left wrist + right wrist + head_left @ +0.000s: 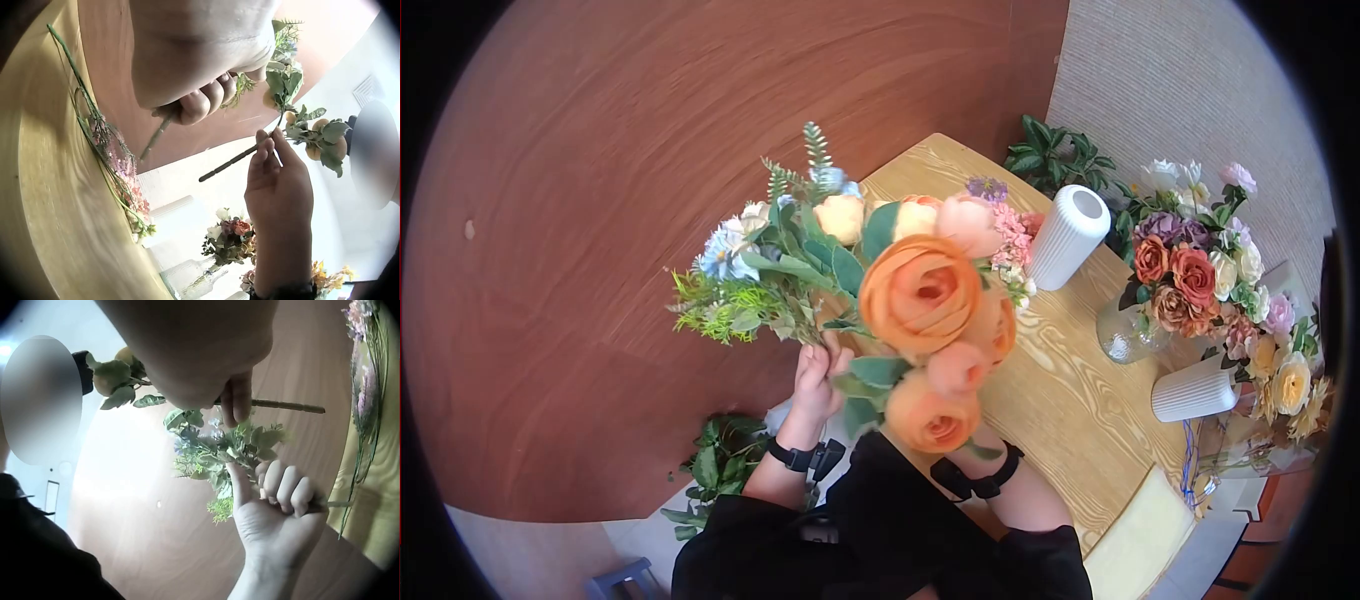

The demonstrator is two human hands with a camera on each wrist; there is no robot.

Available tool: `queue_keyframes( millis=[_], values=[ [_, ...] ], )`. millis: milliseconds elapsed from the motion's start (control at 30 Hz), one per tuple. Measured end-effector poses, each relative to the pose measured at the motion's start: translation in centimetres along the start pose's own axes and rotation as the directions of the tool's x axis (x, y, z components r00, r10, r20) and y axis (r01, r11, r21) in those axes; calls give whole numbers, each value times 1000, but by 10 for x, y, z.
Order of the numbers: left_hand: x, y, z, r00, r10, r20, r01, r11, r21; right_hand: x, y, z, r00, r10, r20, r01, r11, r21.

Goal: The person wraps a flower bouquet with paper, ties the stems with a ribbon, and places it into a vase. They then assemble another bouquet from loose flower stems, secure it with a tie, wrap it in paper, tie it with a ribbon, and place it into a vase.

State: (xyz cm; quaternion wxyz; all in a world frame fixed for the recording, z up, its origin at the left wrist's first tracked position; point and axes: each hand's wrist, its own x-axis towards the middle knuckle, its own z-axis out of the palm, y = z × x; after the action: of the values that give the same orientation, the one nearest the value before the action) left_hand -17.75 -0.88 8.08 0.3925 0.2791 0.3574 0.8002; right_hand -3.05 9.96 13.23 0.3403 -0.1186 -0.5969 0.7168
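Observation:
My left hand grips the stems of a mixed bunch with blue flowers, ferny sprigs and green foliage. Below its curled fingers a stem end pokes out in the left wrist view. My right hand pinches the brown stem of a spray of orange ranunculus-like flowers. In the head view these blooms cover most of that hand. The orange spray overlaps the bunch in the head view, while the right wrist view shows its stem crossing above the left hand.
Loose pink and purple flower stems lie on the wooden table. A white ribbed vase stands at the back; another white vase lies tilted at right. Beside them is a glass vase of mixed flowers. A pale cloth lies at the near edge.

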Motion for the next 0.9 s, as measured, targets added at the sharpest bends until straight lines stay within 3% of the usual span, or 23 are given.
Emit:
queue_keyframes(
  millis=[33,67,100,167,233,300,333,367,400,433,467,500,533,567,600,633,700,733,767,800,833,867,900],
  values=[
    [1,0,-1,999,-20,-46,21,999,30,0,1,-8,1000,0,-2,0,1000,1],
    [1,1,0,997,-7,-73,10,999,39,0,6,-16,973,-226,36,225,915,-336],
    [2,2,-1,998,-8,-67,11,999,43,3,4,-19,898,-416,145,411,671,-617],
    [6,1,-6,977,-83,-195,67,994,-91,-1,-10,-21,919,-385,87,358,720,-594],
    [13,1,-8,997,-42,-64,29,981,-192,-4,-5,-29,900,-437,-3,336,696,-634],
    [13,3,-3,958,-100,-269,34,970,-241,-11,10,-46,931,-364,33,294,692,-659],
    [14,8,-2,998,-16,-56,4,975,-221,-13,21,-54,957,-283,64,248,684,-686],
    [13,9,1,999,-23,-48,12,975,-223,-11,38,-57,957,-286,55,243,682,-690],
    [12,9,4,1000,0,-20,-3,984,-177,-7,60,-57,967,-187,-173,106,912,-395],
    [11,8,8,1000,23,8,-22,991,-132,-1,78,-56,940,-13,-342,7,1000,-20],
    [9,5,14,998,56,-7,-57,995,-83,1,85,-56,882,208,-423,-40,927,372],
    [6,4,20,999,53,-5,-54,995,-83,-1,69,-62,880,208,-427,-38,927,372],
    [4,3,27,997,72,27,-72,997,3,-6,36,-70,919,-57,-390,35,997,-63],
    [3,0,33,994,88,62,-93,992,89,-8,5,-73,928,-281,-243,138,868,-478],
    [2,-13,30,994,94,53,-95,995,31,-1,-15,-66,894,-410,-181,224,759,-611],
    [1,-15,34,992,96,80,-103,991,85,-3,-18,-65,893,-410,-186,222,760,-611],
    [-2,-31,36,984,178,-27,-174,979,108,-7,-18,-65,978,-184,-100,58,698,-714],
    [1,-44,23,985,173,-26,-169,979,111,-10,-13,-64,981,-192,-21,113,660,-743],
    [6,-63,3,915,-20,-402,13,1000,-21,-11,-25,-58,981,-190,-26,109,663,-741],
    [7,-74,-8,683,-241,-689,131,969,-209,-12,-47,-48,984,-170,-50,93,732,-675],
    [7,-61,5,682,-244,-689,136,969,-208,-12,-59,-41,986,-150,-73,76,794,-603],
    [5,-44,16,966,-103,-235,77,990,-116,-12,-58,-40,986,-149,-77,73,795,-602],
    [3,-26,32,953,43,301,-23,997,-71,-12,-56,-39,992,-78,-103,13,851,-525]
  ],
)
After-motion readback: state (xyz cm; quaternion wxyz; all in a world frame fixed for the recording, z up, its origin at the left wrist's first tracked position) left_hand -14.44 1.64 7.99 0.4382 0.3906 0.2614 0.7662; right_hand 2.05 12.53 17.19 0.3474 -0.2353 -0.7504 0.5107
